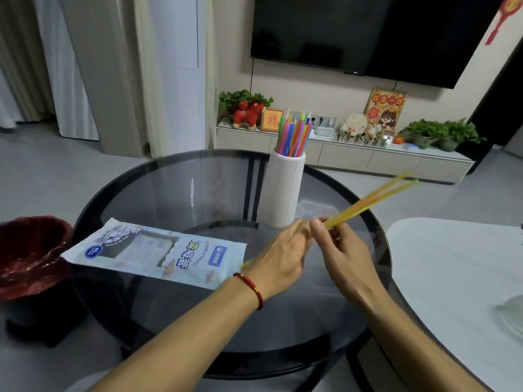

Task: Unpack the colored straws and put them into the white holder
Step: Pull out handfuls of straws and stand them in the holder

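Pinching yellow straws (368, 200) in my right hand (343, 251) — left hand (278, 257) pinching too, I think — beside the white ribbed holder (281, 190).

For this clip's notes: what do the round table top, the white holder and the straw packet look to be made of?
Table top: seems to be dark tinted glass, glossy; the frame bars show through it and it reflects the room.
White holder: matte, with fine vertical ribs; probably ceramic or plastic, the look leaves it open.
Straw packet: thin printed plastic film, slightly shiny, lying flat with a clear window.
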Tool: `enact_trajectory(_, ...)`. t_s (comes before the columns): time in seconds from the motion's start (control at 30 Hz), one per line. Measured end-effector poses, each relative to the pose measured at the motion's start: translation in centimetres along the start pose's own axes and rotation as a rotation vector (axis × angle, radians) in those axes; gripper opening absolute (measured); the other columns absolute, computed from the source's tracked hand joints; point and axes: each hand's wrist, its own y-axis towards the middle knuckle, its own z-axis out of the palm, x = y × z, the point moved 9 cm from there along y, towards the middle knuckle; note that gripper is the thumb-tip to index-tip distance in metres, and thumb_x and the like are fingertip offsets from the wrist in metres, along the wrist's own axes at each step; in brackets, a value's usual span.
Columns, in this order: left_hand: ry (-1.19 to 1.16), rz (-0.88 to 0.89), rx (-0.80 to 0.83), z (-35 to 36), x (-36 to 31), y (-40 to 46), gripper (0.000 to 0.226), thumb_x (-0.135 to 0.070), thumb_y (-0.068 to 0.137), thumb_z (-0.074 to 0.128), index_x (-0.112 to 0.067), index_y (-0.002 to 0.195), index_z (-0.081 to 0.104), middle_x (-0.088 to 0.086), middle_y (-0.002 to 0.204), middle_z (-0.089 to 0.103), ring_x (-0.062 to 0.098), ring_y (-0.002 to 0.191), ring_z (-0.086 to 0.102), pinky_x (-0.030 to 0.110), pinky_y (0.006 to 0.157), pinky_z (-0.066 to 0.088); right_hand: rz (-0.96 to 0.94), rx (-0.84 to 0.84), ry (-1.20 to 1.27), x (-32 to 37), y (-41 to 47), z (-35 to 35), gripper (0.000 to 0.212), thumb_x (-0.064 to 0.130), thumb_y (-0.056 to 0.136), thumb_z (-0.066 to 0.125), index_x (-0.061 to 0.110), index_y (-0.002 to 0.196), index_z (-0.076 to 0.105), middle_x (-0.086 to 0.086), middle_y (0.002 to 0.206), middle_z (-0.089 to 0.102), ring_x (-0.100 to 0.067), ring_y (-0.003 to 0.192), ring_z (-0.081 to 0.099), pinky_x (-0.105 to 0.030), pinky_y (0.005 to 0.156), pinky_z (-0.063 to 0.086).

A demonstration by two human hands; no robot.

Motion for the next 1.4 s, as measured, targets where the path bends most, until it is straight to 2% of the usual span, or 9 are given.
enact_trajectory(0.1, -0.013, 0.000, 0.006, 1.4, -0.9, -0.5, 0.065, 0.006, 0.095, 0.043, -0.015, 0.153, 0.022, 0.015, 0.135, 0.054, 0.027, 0.120, 0.056, 0.041, 0.101, 0.048, -0.028, -0.173, 0.128, 0.1, 0.8, 0.1, 0.020, 0.028, 0.106, 0.052, 0.019, 0.099, 0.069, 0.015, 0.073, 0.072, 0.005, 0.075, 0.067, -0.006, 0.063, 0.048)
enact_trajectory(0.17, -0.032, -0.053, -0.062, 1.2, -0.2, -0.6, 0.072, 0.005, 0.094, 0.048, -0.018, 0.154, 0.015, 0.014, 0.124, 0.061, 0.024, 0.107, 0.062, 0.032, 0.089, 0.051, -0.084, -0.226, 0.066, 0.4, 1.0, 0.4, 0.021, 0.018, 0.105, 0.049, 0.016, 0.102, 0.070, 0.011, 0.074, 0.071, 0.002, 0.076, 0.069, -0.009, 0.063, 0.050)
enact_trajectory(0.27, -0.142, -0.124, -0.099, 0.2, 1.4, -0.7, 0.066, -0.009, 0.096, 0.057, -0.020, 0.150, 0.019, 0.007, 0.111, 0.065, 0.012, 0.092, 0.059, 0.017, 0.078, 0.044, -0.128, -0.213, 0.016, 1.2, 1.8, 0.6, 0.021, 0.016, 0.107, 0.048, 0.011, 0.101, 0.068, 0.006, 0.074, 0.068, -0.005, 0.068, 0.069, -0.015, 0.059, 0.053)
enact_trajectory(0.43, 0.014, -0.195, -0.163, -3.5, 5.5, -2.2, 0.051, -0.016, 0.088, 0.064, -0.024, 0.134, 0.044, -0.004, 0.123, 0.055, 0.011, 0.117, 0.047, 0.028, 0.104, 0.038, -0.342, -0.207, -0.194, 4.2, 3.1, -1.7, 0.020, 0.016, 0.105, 0.045, 0.009, 0.094, 0.060, 0.018, 0.074, 0.057, 0.000, 0.070, 0.063, -0.009, 0.057, 0.046)
enact_trajectory(0.67, 0.279, -0.302, -0.022, -4.6, 9.7, -4.8, 0.041, -0.012, 0.090, 0.054, -0.022, 0.130, 0.048, -0.003, 0.129, 0.052, 0.015, 0.124, 0.041, 0.029, 0.101, 0.037, -0.407, 0.092, -0.408, 3.5, 3.1, 2.2, 0.027, 0.022, 0.108, 0.044, 0.005, 0.092, 0.058, -0.009, 0.082, 0.062, -0.026, 0.074, 0.060, -0.050, 0.071, 0.055)
enact_trajectory(0.93, 0.336, -0.289, 0.039, -4.3, 10.1, -5.0, 0.042, -0.014, 0.089, 0.054, -0.022, 0.131, 0.050, -0.003, 0.131, 0.053, 0.015, 0.126, 0.039, 0.032, 0.104, 0.037, -0.338, -0.172, -0.180, 4.6, 4.2, -1.4, 0.034, 0.017, 0.109, 0.047, 0.011, 0.085, 0.070, 0.003, 0.076, 0.061, -0.004, 0.069, 0.061, -0.007, 0.061, 0.044)
enact_trajectory(1.1, 0.339, -0.257, 0.049, -3.6, 9.5, -4.8, 0.042, -0.012, 0.087, 0.056, -0.018, 0.129, 0.054, 0.000, 0.127, 0.056, 0.018, 0.124, 0.040, 0.032, 0.104, 0.035, -0.228, 0.015, -0.207, 2.2, 4.0, 1.6, 0.028, 0.015, 0.107, 0.054, 0.003, 0.092, 0.074, 0.003, 0.077, 0.068, -0.009, 0.067, 0.062, -0.036, 0.067, 0.056)
enact_trajectory(1.23, 0.356, -0.215, 0.079, -2.8, 9.1, -4.3, 0.044, -0.027, 0.093, 0.060, -0.017, 0.135, 0.053, 0.002, 0.125, 0.058, 0.021, 0.120, 0.044, 0.037, 0.102, 0.039, -0.377, -0.080, -0.212, 4.8, 3.5, 0.8, 0.031, 0.018, 0.106, 0.053, 0.003, 0.086, 0.071, 0.009, 0.069, 0.062, -0.006, 0.059, 0.059, -0.035, 0.058, 0.054)
enact_trajectory(1.4, 0.275, -0.223, 0.060, -1.4, 7.6, -3.2, 0.014, -0.025, 0.095, 0.060, -0.015, 0.088, 0.068, 0.005, 0.083, 0.064, 0.025, 0.083, 0.056, 0.032, 0.069, 0.038, -0.458, -0.048, -0.246, 6.1, 3.1, 2.2, 0.028, 0.018, 0.104, 0.057, -0.001, 0.086, 0.067, -0.013, 0.074, 0.068, -0.030, 0.065, 0.064, -0.049, 0.063, 0.054)
